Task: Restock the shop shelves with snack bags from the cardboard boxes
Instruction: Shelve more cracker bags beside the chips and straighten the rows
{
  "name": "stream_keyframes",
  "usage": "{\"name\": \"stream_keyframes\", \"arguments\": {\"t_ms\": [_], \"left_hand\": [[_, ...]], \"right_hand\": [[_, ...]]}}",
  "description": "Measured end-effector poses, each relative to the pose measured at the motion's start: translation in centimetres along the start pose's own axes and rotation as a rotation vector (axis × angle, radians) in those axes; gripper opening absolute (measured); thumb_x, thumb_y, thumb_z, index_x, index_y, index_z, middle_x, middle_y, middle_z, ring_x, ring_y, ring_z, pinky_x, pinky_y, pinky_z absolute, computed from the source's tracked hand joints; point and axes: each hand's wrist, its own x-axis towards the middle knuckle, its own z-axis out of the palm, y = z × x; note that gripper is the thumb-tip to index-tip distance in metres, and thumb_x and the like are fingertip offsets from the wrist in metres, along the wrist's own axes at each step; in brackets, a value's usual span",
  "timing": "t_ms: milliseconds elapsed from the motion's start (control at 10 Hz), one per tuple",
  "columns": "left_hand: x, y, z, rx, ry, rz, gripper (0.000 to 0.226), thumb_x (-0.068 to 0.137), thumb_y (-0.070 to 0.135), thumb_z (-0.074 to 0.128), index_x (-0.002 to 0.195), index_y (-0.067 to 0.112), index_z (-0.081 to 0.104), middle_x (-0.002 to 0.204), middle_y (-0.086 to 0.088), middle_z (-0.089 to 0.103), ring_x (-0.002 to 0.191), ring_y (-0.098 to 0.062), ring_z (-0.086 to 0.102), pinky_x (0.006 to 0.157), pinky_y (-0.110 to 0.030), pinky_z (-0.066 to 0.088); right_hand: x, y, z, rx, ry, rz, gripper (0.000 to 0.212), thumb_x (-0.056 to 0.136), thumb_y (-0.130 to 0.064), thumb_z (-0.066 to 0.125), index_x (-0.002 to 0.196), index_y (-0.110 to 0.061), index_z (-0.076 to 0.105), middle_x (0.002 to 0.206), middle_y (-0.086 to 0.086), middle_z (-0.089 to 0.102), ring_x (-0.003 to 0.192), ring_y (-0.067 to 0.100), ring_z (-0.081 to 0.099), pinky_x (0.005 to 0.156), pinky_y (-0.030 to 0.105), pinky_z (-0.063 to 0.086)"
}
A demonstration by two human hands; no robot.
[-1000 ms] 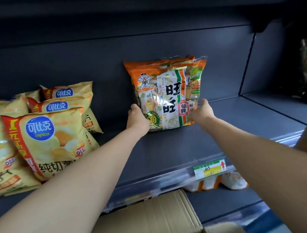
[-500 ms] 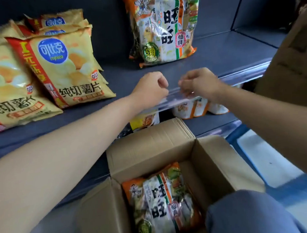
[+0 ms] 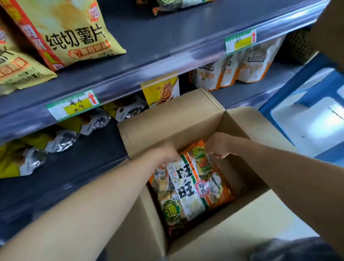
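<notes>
An open cardboard box (image 3: 167, 118) stands on the floor below the shelves. In it lies an orange and white snack bag (image 3: 190, 190), face up. My left hand (image 3: 166, 156) is down in the box with its fingers closed on the bag's top left corner. At the top right corner my right hand (image 3: 218, 145) curls its fingers around the bag's edge. A matching orange bag (image 3: 182, 1) stands on the grey upper shelf (image 3: 164, 42), cut off by the top of the view.
Yellow crisp bags (image 3: 62, 30) lean on the upper shelf at left. The lower shelf holds seed bags (image 3: 60, 138) and white peanut bags (image 3: 243, 69). Another cardboard box (image 3: 331, 27) rises at right, above a blue frame (image 3: 312, 106).
Both hands left the bag standing on the upper shelf, came back over the shelf edge and dropped into the box onto the bag there. My view tilted down.
</notes>
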Motion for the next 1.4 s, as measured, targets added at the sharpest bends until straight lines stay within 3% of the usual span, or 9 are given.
{"name": "stream_keyframes", "arguments": {"t_ms": [100, 200, 400, 700, 800, 1000, 1100, 1200, 1400], "left_hand": [[1.2, -1.7, 2.4, -0.056, -0.040, -0.134, 0.040, 0.097, 0.019, 0.052, 0.130, -0.003, 0.047, 0.120, -0.019, 0.058, 0.095, -0.024, 0.058, 0.088, -0.031, 0.052], [2.5, -2.2, 4.1, -0.085, -0.072, -0.222, 0.043, 0.094, 0.020, 0.058, 0.129, -0.003, 0.048, 0.117, -0.021, 0.059, 0.093, -0.027, 0.060, 0.083, -0.033, 0.053], [4.0, -2.6, 5.4, -0.096, 0.041, -0.296, 0.050, 0.092, 0.030, 0.060, 0.132, 0.003, 0.050, 0.132, -0.014, 0.055, 0.119, -0.029, 0.055, 0.095, -0.033, 0.048], [4.6, -2.8, 5.5, -0.448, -0.035, -0.418, 0.034, 0.092, 0.013, 0.060, 0.123, 0.001, 0.055, 0.106, -0.012, 0.057, 0.094, -0.025, 0.057, 0.082, -0.038, 0.049], [5.2, -3.0, 5.7, -0.394, 0.018, -0.402, 0.039, 0.088, 0.016, 0.065, 0.123, 0.001, 0.056, 0.119, -0.011, 0.061, 0.105, -0.025, 0.061, 0.090, -0.034, 0.050], [4.1, -5.1, 5.2, -0.605, -0.122, -0.441, 0.072, 0.089, 0.030, 0.066, 0.144, -0.002, 0.032, 0.150, -0.018, 0.035, 0.138, -0.037, 0.034, 0.112, -0.048, 0.027], [3.7, -5.9, 5.3, -0.739, -0.173, -0.513, 0.078, 0.080, 0.036, 0.074, 0.140, 0.004, 0.037, 0.142, -0.019, 0.044, 0.136, -0.038, 0.035, 0.112, -0.057, 0.023], [3.5, -5.7, 5.4, -0.841, -0.190, -0.490, 0.042, 0.078, 0.029, 0.077, 0.103, 0.005, 0.052, 0.091, -0.013, 0.062, 0.108, -0.030, 0.053, 0.107, -0.050, 0.031], [2.1, -4.8, 5.1, -0.932, -0.199, -0.313, 0.025, 0.078, 0.022, 0.077, 0.093, 0.015, 0.058, 0.090, -0.003, 0.065, 0.083, -0.019, 0.059, 0.086, -0.036, 0.042]], "right_hand": [[2.2, 2.2, 2.9, 0.026, 0.027, 0.004, 0.038, 0.087, -0.021, 0.064, 0.121, -0.004, 0.060, 0.120, 0.017, 0.064, 0.109, 0.031, 0.063, 0.078, 0.032, 0.053], [3.9, 3.9, 5.5, 0.131, -0.034, 0.039, 0.036, 0.094, -0.027, 0.056, 0.121, -0.004, 0.058, 0.121, 0.013, 0.062, 0.112, 0.027, 0.060, 0.101, 0.038, 0.047], [5.8, 5.8, 7.5, 0.353, -0.041, 0.145, 0.034, 0.093, -0.021, 0.059, 0.121, -0.001, 0.058, 0.120, 0.015, 0.063, 0.101, 0.025, 0.062, 0.083, 0.025, 0.043], [7.3, 5.6, 6.6, 0.530, -0.075, 0.250, 0.020, 0.088, -0.024, 0.067, 0.095, -0.008, 0.058, 0.087, 0.010, 0.066, 0.072, 0.022, 0.065, 0.069, 0.032, 0.053], [7.4, 5.7, 6.7, 0.627, -0.119, 0.268, 0.030, 0.084, -0.020, 0.072, 0.103, -0.001, 0.061, 0.100, 0.019, 0.070, 0.090, 0.034, 0.070, 0.086, 0.045, 0.055], [7.2, 6.2, 6.1, 0.745, -0.042, 0.255, 0.013, 0.093, -0.016, 0.061, 0.096, -0.006, 0.055, 0.080, 0.014, 0.065, 0.054, 0.018, 0.065, 0.061, 0.036, 0.053], [6.9, 6.1, 5.8, 0.803, -0.042, 0.250, 0.024, 0.094, -0.015, 0.058, 0.112, 0.000, 0.054, 0.109, 0.020, 0.066, 0.096, 0.034, 0.068, 0.090, 0.049, 0.053], [6.2, 5.9, 5.4, 0.881, -0.069, 0.218, 0.030, 0.096, -0.013, 0.053, 0.122, 0.001, 0.049, 0.117, 0.022, 0.065, 0.105, 0.038, 0.064, 0.092, 0.052, 0.051], [3.2, 7.0, 2.7, 0.976, -0.218, 0.077, 0.022, 0.101, -0.009, 0.037, 0.113, -0.005, 0.055, 0.107, 0.018, 0.068, 0.098, 0.032, 0.064, 0.081, 0.044, 0.051]]}}
